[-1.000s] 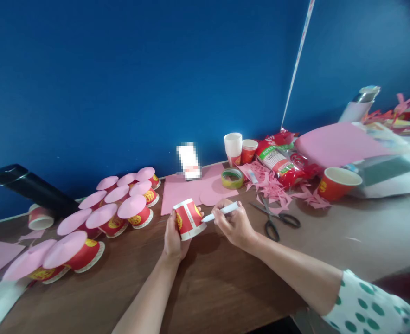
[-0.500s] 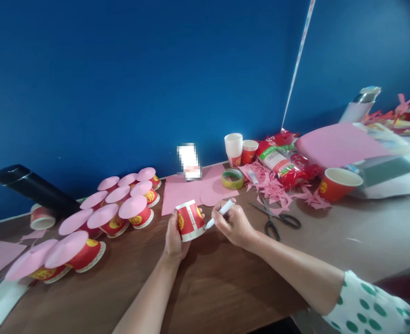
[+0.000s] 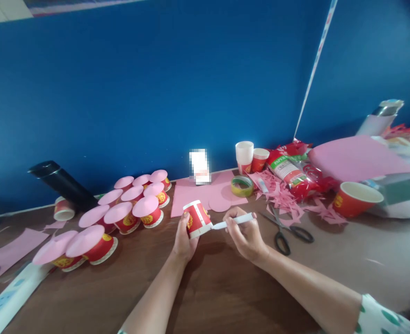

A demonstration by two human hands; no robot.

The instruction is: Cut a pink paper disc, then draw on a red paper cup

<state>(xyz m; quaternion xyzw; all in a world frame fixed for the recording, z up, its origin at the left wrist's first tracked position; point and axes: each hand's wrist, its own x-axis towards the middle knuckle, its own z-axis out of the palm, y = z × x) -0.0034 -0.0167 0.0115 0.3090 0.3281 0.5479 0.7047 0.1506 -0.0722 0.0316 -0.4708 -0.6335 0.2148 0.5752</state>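
Observation:
My left hand (image 3: 184, 243) is closed around a red paper cup (image 3: 198, 219) with gold print, held tilted above the table with its white rim toward me. In my right hand (image 3: 245, 236) is a white marker (image 3: 234, 221), gripped between thumb and fingers. Its tip points left and meets or nearly meets the cup's white rim; I cannot tell if it touches. Behind the cup lie pink paper sheets (image 3: 187, 192) and a pink paper circle (image 3: 220, 200). Black-handled scissors (image 3: 288, 229) rest right of my right hand.
Several upturned red cups with pink cone tops (image 3: 118, 213) stand at left, near a black bottle (image 3: 66, 185). A tape roll (image 3: 241, 186), pink paper scraps (image 3: 278, 195), a red packet of cups (image 3: 291, 171) and an upright red cup (image 3: 356, 199) are at right. A blue wall (image 3: 156, 93) rises behind.
The view has shifted, so everything sits further right. The cup has turned a little in my left hand, and the marker now lies flatter, its tip by the rim.

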